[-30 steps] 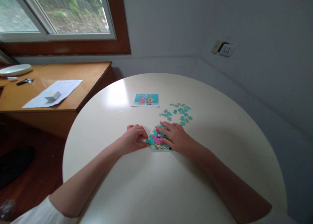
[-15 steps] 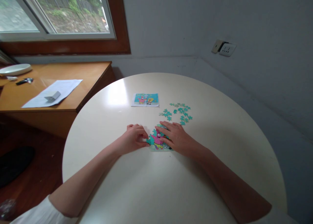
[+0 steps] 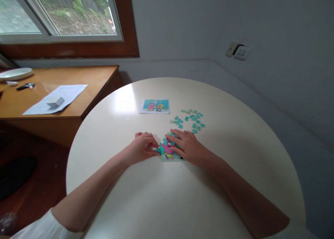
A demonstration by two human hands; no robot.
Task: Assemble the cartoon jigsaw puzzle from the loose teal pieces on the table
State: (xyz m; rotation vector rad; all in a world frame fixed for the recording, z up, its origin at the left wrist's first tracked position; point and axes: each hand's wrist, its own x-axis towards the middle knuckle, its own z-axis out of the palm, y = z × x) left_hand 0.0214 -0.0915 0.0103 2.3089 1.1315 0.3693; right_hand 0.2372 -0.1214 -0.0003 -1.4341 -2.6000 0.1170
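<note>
Negligible movement since the earlier frame: both hands hold position at the partly assembled puzzle (image 3: 168, 152), on the near half of the round table (image 3: 161, 197). Right hand (image 3: 190, 146): fingers spread flat over the assembly, grasping nothing. Left hand (image 3: 144, 145): thumb and forefinger bracket a teal edge piece (image 3: 158, 150); whether it is pinched or released, I cannot tell. Step in hand, as judged: seating that piece. Next move calls for steadying the assembly while aligning the tabs. Loose pieces (image 3: 192, 117) lie beyond.
</note>
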